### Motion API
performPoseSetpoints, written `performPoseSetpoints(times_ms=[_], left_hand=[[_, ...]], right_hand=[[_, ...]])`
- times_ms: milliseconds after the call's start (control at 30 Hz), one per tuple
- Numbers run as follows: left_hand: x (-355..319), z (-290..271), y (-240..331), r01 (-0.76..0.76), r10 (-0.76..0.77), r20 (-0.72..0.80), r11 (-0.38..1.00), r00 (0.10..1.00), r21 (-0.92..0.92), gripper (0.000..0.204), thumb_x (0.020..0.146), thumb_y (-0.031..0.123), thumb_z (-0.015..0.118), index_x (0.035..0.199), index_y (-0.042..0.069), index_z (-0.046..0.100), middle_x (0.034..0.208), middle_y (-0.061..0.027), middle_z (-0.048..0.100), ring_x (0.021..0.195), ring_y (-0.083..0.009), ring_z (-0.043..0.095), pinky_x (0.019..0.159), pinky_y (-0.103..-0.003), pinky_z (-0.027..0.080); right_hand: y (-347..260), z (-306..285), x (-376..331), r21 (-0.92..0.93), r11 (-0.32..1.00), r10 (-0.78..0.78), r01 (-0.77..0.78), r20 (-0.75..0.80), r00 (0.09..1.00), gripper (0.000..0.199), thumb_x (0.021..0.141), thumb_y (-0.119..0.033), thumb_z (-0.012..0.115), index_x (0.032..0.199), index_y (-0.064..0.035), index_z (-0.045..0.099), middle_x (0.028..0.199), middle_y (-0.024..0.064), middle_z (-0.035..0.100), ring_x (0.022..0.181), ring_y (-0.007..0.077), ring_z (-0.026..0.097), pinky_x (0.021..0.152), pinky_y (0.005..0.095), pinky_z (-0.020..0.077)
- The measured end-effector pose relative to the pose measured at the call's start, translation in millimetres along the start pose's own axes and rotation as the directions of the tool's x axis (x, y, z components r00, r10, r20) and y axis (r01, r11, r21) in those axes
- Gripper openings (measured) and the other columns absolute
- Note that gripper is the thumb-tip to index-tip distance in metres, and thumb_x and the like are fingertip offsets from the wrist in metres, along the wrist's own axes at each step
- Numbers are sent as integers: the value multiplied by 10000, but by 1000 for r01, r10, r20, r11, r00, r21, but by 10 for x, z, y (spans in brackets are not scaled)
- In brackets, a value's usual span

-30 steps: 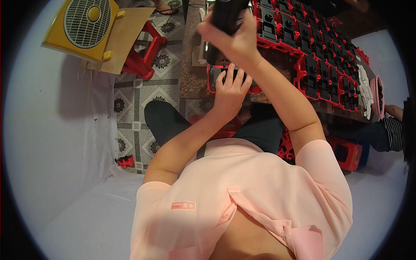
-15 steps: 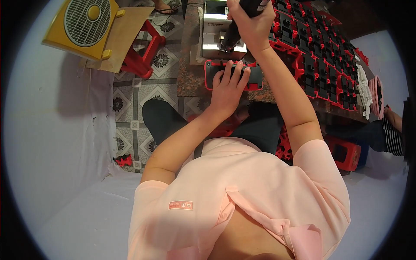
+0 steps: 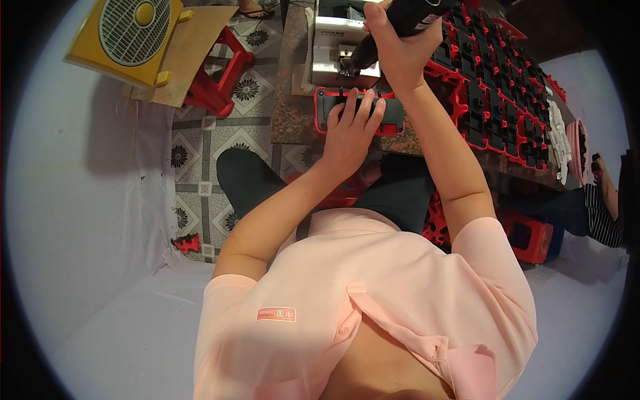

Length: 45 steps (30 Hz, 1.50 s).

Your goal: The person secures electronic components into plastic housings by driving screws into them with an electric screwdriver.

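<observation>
My right hand (image 3: 404, 53) is wrapped round a black electric screwdriver (image 3: 415, 15). The tool slants down to the left. Its dark tip end (image 3: 360, 59) is at the front of a silver metal box (image 3: 329, 48), which looks like a screw feeder; whether they touch I cannot tell. Flat on the table in front of this box is a black plastic housing with a red rim (image 3: 393, 119). My left hand (image 3: 351, 130) rests on the housing with its fingers stretched out and apart, covering the middle of it.
Rows of black and red parts (image 3: 493, 100) fill the table's right side. Beyond them stands a pink basket (image 3: 577, 150). A yellow fan (image 3: 127, 43) and a red stool (image 3: 223, 80) are at the left. Another person's striped sleeve (image 3: 603, 210) shows at the far right.
My right hand has shifted slightly right and nearer with the screwdriver, whose grip now tilts more to the right. My left hand stays on the housing.
</observation>
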<state>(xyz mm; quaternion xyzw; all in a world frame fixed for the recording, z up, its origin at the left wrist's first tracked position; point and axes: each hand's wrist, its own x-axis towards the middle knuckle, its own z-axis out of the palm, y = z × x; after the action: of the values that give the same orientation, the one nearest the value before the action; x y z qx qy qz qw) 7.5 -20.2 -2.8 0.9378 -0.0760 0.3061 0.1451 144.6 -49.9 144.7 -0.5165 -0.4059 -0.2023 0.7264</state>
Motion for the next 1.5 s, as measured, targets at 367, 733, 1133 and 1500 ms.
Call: performPoseSetpoints(times_ms=[367, 733, 1133, 1500], left_hand=[[19, -8, -2, 10, -10, 18, 1000, 1000, -2, 665, 795, 55, 658, 1432, 105, 475, 1460, -156, 479, 1365, -376, 444, 1028, -475, 367], [28, -17, 9, 16, -16, 23, 1000, 1000, 1, 650, 800, 57, 649, 1425, 106, 478, 1462, -153, 473, 1361, -376, 445, 1033, -470, 363], [-16, 10, -23, 6, -6, -16, 1000, 1000, 14, 622, 839, 89, 624, 1444, 114, 482, 1472, -131, 491, 1323, -338, 487, 1033, -458, 362], [-12, 109, 7, 28, -28, -66, 1000, 997, 3, 491, 860, 146, 611, 1349, 136, 582, 1414, -98, 540, 1275, -265, 558, 953, -498, 429]], right_hand=[[182, -79, -72, -85, 996, 12, -17, -57, 998, 204, 917, -18, 717, 878, -67, 522, 680, -33, 574, 550, 51, 497, 509, 252, 410], [181, -37, -62, -89, 996, -31, 30, -15, 999, 191, 913, -18, 713, 906, -70, 530, 691, -27, 575, 569, 55, 509, 517, 254, 411], [-279, 123, -52, 460, 867, 207, -194, 22, 978, 269, 954, -155, 705, 766, -64, 536, 646, 35, 587, 529, 119, 564, 503, 279, 475], [-491, 158, -393, 52, 948, 299, -315, 203, 933, 273, 903, -3, 687, 1097, 23, 496, 791, 106, 652, 656, 156, 646, 614, 293, 547]])
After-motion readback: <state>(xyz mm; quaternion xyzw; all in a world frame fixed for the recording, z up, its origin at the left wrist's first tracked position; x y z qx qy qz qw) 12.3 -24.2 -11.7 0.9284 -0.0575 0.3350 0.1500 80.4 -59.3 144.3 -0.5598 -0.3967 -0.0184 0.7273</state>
